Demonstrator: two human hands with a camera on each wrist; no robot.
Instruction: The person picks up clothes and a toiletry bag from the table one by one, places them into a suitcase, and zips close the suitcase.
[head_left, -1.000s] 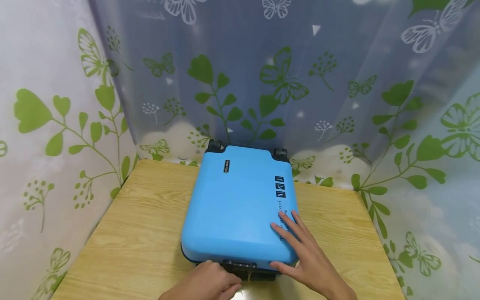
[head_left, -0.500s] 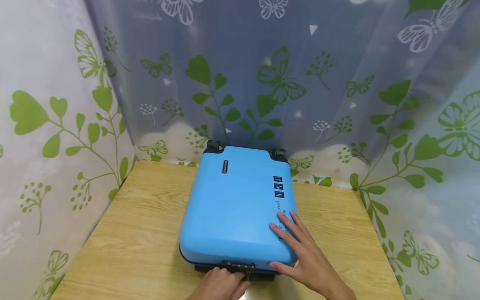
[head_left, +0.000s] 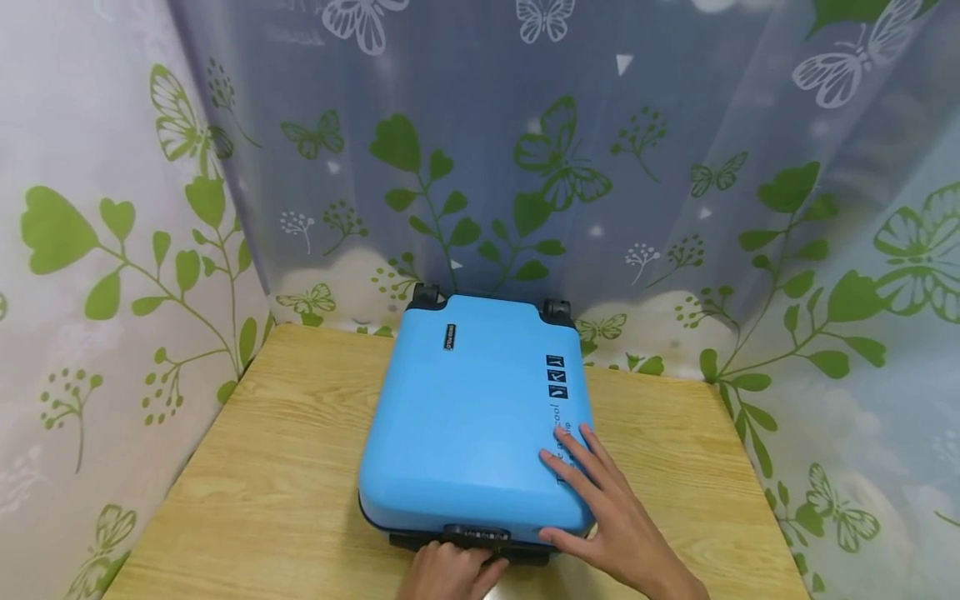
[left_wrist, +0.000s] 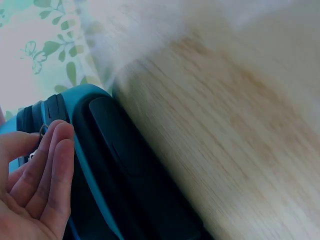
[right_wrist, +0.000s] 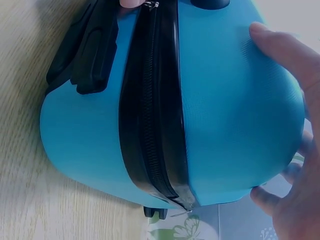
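A light-blue hard-shell suitcase (head_left: 472,408) lies flat on the wooden table, its wheels toward the back curtain. At its near side, below the combination lock (head_left: 476,533), my left hand (head_left: 446,573) pinches the zipper pull (left_wrist: 42,131) between thumb and fingers. The black zipper (right_wrist: 150,110) appears closed along the stretch in the right wrist view, with its metal slider (right_wrist: 151,5) at the top edge. My right hand (head_left: 622,525) rests with spread fingers on the suitcase's near right corner. The left fingertips are partly hidden from the head view.
Black wheels (head_left: 557,312) stand at the suitcase's far end. A black side handle (right_wrist: 97,50) lies along its near side. Wooden tabletop (head_left: 277,450) extends on both sides. Curtains (head_left: 480,167) printed with leaves and butterflies enclose the back and sides.
My left hand has moved right along the suitcase's near side, to below the lock. My right hand stays in place on the suitcase.
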